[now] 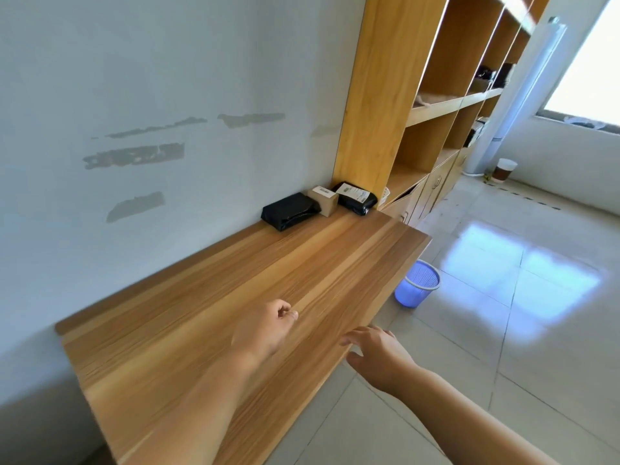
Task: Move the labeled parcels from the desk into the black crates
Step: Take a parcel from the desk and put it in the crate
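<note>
- Where the wall (134, 78) shows grey patches of peeled paint, backs the desk (235, 313) along its far edge.
- Over the desk, left hand (265, 327): fingers curled loosely into the palm, grasping nothing, not plainly touching the wood.
- At the desk's near edge, right hand (379, 354): fingers spread and relaxed, nothing in it; contact with the edge cannot be told.
- At the far end of the desk, three parcels in a row against the wall: black parcel (290, 211), small box (322, 199) with a label on top, touching it, then black bag (356, 198) with a white label, against the shelf (379, 95).
- On the floor beside the desk, blue basket (417, 283), tilted.
- Further right, white cup (503, 169) on the floor.
</note>
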### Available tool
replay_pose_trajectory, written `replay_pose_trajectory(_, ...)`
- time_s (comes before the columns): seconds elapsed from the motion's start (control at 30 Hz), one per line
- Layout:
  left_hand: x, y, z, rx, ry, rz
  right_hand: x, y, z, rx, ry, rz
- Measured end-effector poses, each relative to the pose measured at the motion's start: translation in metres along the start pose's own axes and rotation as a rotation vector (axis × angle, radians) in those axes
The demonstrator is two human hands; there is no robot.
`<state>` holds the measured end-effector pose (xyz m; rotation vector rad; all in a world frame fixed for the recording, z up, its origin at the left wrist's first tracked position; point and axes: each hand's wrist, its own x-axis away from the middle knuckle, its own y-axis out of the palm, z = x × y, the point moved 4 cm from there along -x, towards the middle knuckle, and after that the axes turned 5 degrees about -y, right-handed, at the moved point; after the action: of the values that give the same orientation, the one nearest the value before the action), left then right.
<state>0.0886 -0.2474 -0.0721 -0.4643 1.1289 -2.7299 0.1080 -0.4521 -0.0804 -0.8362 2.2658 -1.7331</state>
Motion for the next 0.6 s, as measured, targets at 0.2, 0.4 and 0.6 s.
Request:
replay_pose_trajectory(0.2, -0.111, 0.0, 0.054, 0.118, -0.031, 0.021, -0.093, -0.08, 0.069, 0.084, 0.028, 0.009)
replay_pose_trajectory(0.4, -0.191, -0.013, 0.088, 0.043, -0.047, 0.072, -0.182, -0.13, 0.102, 0.067, -0.024, 0.031)
replay_pose_trajectory(0.6, -0.253, -0.017, 0.094, -0.015, -0.096, 0.13, -0.26, -0.155, 0.136, 0.119, -0.123, -0.028)
